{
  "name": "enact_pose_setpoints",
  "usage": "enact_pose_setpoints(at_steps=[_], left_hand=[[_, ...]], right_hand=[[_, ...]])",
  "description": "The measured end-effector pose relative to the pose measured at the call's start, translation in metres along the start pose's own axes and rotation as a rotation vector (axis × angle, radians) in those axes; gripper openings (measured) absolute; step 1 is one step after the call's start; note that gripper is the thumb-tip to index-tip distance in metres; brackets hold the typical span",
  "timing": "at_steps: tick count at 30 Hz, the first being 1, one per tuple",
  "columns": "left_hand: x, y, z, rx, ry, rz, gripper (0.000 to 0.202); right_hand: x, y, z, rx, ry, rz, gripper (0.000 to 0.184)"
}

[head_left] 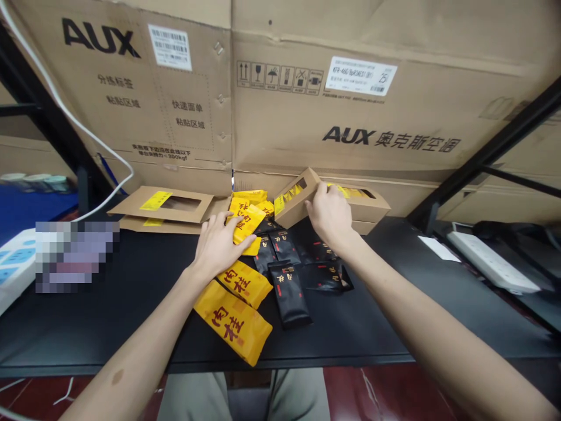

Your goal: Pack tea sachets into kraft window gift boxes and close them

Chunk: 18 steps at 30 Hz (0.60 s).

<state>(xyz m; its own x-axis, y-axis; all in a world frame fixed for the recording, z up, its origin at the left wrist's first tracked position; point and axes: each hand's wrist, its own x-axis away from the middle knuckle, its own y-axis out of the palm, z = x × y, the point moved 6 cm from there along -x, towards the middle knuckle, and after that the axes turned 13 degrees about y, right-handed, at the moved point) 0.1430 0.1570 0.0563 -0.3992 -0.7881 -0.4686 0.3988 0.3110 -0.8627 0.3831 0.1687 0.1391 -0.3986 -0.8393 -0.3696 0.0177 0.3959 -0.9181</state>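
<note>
My left hand [218,242] lies on a yellow packet [246,225] with red characters, fingers closed over its edge. Two more yellow packets [234,321] lie nearer me on the black table [109,304]. Several black packets [290,292] are scattered beside them. My right hand [328,214] grips the side of a brown windowed carton [296,196] that stands tilted, with yellow packets showing through its window. More yellow packets [250,196] are piled behind my left hand.
Flattened windowed cartons [169,206] lie at the back left. Big AUX cardboard boxes [307,105] wall off the rear. A white power strip [491,260] sits at right, another at far left [13,263]. Black shelf struts [486,158] slant on both sides.
</note>
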Motion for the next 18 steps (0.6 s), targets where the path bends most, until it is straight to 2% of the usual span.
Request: enact_pose_setpoints(at_steps=[8,18], left_hand=[[0.0,0.005,-0.005,0.026,-0.018,-0.017,0.056],[0.0,0.006,-0.007,0.036,-0.039,-0.045,0.053]], right_hand=[[-0.003,-0.001,-0.005,0.087,-0.016,-0.006,0.032],[0.001,0.029,0.023,0.085,0.023,-0.048,0.038]])
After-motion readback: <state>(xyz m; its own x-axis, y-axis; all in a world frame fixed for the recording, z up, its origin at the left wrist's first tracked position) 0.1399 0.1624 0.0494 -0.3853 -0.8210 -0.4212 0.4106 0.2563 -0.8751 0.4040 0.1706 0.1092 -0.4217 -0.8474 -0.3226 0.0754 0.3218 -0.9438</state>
